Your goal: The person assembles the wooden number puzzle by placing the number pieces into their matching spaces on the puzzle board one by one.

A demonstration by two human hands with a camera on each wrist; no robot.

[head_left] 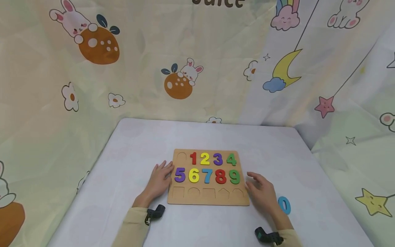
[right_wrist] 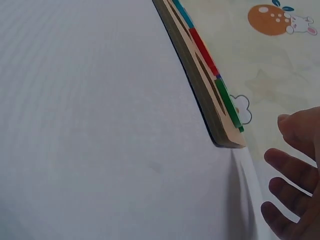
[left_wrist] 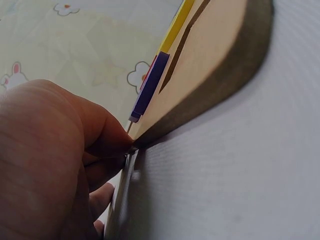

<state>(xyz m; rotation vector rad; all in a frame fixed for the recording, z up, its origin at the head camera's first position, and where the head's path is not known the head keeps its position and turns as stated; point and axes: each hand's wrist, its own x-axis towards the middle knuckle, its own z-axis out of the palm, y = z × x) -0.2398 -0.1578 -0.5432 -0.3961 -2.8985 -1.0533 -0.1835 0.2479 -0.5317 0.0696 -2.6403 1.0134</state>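
A wooden number board (head_left: 197, 195) lies flat on the white table. It bears coloured digits from the red 1 (head_left: 193, 158) to the green 9 (head_left: 234, 176) in two rows. At its top left is a bare arched outline, and a row of bare outlined shapes runs along the bottom. My left hand (head_left: 158, 180) touches the board's left edge, with the thumb close to the purple 5 (left_wrist: 151, 87). Beside the right edge, my right hand (head_left: 262, 192) holds nothing, its fingers loosely bent and spread. A blue 0 (head_left: 284, 205) lies just right of the right wrist.
The white table (head_left: 148, 137) extends around the board. A patterned cloth (head_left: 139, 68) with rabbits, flowers and stars hangs behind and at the sides. Each wrist wears a small black camera, one by the left sleeve (head_left: 132, 226).
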